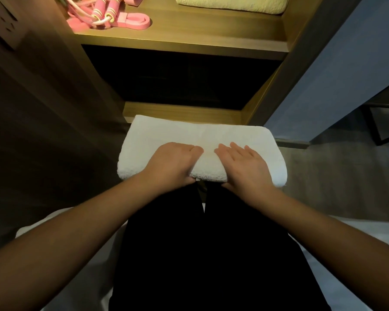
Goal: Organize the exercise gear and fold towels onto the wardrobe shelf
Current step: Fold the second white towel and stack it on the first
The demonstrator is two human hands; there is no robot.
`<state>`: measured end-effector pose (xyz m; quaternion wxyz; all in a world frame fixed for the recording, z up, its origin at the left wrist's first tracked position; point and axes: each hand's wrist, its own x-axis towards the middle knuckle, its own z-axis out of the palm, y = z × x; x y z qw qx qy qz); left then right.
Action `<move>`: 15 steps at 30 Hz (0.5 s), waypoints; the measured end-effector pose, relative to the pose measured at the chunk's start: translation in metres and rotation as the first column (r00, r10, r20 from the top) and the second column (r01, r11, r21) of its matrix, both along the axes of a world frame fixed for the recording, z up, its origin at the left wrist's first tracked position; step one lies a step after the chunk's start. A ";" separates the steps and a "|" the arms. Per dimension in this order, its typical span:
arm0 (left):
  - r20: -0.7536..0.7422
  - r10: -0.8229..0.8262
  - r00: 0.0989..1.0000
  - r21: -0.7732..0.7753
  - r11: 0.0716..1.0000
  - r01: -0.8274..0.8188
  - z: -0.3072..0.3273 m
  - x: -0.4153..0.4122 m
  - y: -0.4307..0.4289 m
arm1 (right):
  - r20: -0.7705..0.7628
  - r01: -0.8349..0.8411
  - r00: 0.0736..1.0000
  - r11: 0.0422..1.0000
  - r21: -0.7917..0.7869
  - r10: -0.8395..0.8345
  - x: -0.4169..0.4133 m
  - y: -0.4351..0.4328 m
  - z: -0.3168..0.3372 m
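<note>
Your left hand (pixel 175 162) and right hand (pixel 245 164) each pinch near edge of white towel (pixel 202 135); fingers flat on top, thumbs under; grip closed on towel; keep both sides level so folds stay neat; lift toward wardrobe shelf (pixel 189 37); towel lies across your knees; thick, soft, folded long.

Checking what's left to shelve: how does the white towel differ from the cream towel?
The white towel lies on the lap, left hand and right hand holding its near edge; the cream towel sits on the shelf, untouched. The white towel shows end to end; the cream towel is cut by the frame. Both are folded.
</note>
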<state>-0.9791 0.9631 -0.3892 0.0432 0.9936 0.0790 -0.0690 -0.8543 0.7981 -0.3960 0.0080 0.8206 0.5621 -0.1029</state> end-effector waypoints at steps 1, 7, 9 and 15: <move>0.020 0.014 1.000 0.001 1.000 -0.014 -0.001 -0.003 -0.004 | 0.017 -0.003 1.000 0.999 0.042 0.002 0.002 0.001 0.002; 0.077 0.104 0.992 0.027 0.994 -0.106 0.002 -0.011 -0.007 | -0.065 -0.004 0.998 0.999 0.032 0.006 0.019 0.021 0.021; 0.062 0.123 0.990 0.027 0.992 -0.125 0.008 0.001 0.004 | -0.074 0.023 0.997 0.998 0.058 -0.019 0.018 0.019 0.021; 0.090 0.002 0.996 0.001 1.000 -0.002 0.002 -0.008 0.013 | 0.045 0.089 0.994 0.989 0.121 -0.095 0.018 -0.028 0.007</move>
